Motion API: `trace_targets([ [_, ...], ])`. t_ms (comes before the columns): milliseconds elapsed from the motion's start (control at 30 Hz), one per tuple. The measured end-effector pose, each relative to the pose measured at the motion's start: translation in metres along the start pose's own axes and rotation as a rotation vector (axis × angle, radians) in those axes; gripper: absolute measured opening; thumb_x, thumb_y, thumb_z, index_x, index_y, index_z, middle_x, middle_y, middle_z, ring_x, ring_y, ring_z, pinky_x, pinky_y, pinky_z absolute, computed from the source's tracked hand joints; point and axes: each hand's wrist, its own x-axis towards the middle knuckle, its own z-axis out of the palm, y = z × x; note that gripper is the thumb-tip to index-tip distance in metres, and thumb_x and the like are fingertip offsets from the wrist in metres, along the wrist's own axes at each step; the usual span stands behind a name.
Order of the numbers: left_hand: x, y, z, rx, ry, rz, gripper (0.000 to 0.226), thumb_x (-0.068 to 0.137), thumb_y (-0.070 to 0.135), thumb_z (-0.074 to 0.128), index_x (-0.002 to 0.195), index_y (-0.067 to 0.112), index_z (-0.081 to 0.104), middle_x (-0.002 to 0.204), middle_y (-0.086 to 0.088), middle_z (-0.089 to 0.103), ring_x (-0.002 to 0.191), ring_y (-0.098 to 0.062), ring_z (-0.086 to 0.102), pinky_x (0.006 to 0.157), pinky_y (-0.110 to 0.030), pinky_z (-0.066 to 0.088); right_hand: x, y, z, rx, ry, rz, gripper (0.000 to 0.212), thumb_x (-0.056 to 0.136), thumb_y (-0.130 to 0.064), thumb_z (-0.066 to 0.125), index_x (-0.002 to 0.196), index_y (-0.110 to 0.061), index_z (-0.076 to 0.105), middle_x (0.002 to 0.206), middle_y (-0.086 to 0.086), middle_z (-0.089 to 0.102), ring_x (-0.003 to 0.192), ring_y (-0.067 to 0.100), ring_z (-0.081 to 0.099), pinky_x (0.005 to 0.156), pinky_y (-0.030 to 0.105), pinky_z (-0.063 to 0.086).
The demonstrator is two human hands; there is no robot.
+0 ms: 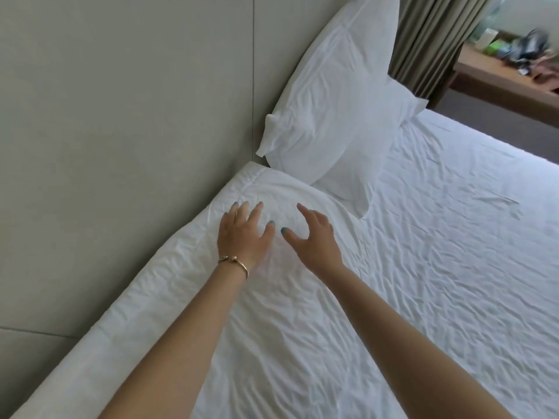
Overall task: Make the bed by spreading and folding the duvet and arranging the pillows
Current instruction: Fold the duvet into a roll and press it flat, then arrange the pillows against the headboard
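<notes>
Head view: both bare arms reach over a white, creased duvet (423,237) spread across the bed, near the padded headboard (121,116). The left hand (243,234), with a gold bracelet (234,261) at its wrist, lies with fingers spread wide on the duvet. The right hand (314,240) hovers beside it, fingers loosely spread, holding nothing. Two pillows (329,116) lean against the headboard just beyond. A cluttered wooden surface (499,77) stands far right.

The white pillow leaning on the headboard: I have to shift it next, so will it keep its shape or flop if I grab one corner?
The plump white pillow would probably sag: its case is creased and its corner flaps hang limp. It looks light for its bulk. Propped against the grey padded headboard, it may topple forward if nudged.
</notes>
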Motion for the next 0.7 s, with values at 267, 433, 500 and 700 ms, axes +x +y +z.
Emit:
trace_targets([
  [267, 0.054, -0.037, 0.079, 0.15, 0.041, -0.027, 0.064, 0.092, 0.057, 0.019, 0.15, 0.029, 0.024, 0.157, -0.002, 0.024, 0.145, -0.024, 0.017, 0.117, -0.042, 0.003, 0.128, -0.021, 0.011, 0.077, 0.098, 0.031, 0.104, 0.079, -0.054, 0.069, 0.151, -0.043, -0.006, 0.153, 0.016, 0.021, 0.139, 0.034, 0.029, 0.103, 0.046, 0.036],
  [433, 0.061, -0.044, 0.098, 0.131, 0.091, -0.012, 0.061, 0.092, 0.052, 0.028, 0.146, 0.024, 0.037, 0.152, -0.007, 0.036, 0.141, -0.026, 0.031, 0.115, -0.043, 0.013, 0.203, -0.068, 0.011, 0.15, 0.246, 0.087, 0.129, 0.058, -0.065, 0.08, 0.135, -0.063, -0.023, 0.157, 0.023, -0.004, 0.146, 0.04, 0.006, 0.109, 0.065, 0.021],
  [500, 0.059, -0.046, 0.103, 0.099, 0.081, -0.008, 0.061, 0.092, 0.05, 0.03, 0.145, 0.022, 0.041, 0.15, -0.008, 0.039, 0.139, -0.027, 0.034, 0.115, -0.043, 0.015, 0.234, -0.082, 0.013, 0.161, 0.292, 0.213, 0.13, 0.055, -0.066, 0.08, 0.133, -0.066, -0.024, 0.156, 0.023, -0.002, 0.143, 0.044, 0.011, 0.105, 0.072, 0.018],
  [700, 0.064, -0.054, 0.115, 0.042, 0.023, -0.009, 0.061, 0.095, 0.054, 0.024, 0.145, 0.023, 0.039, 0.151, -0.006, 0.039, 0.14, -0.023, 0.03, 0.115, -0.04, 0.012, 0.281, -0.067, 0.037, 0.088, 0.288, 0.268, 0.113, 0.072, -0.035, 0.078, 0.135, -0.067, -0.01, 0.132, 0.015, 0.024, 0.115, 0.04, 0.041, 0.099, 0.057, 0.039],
])
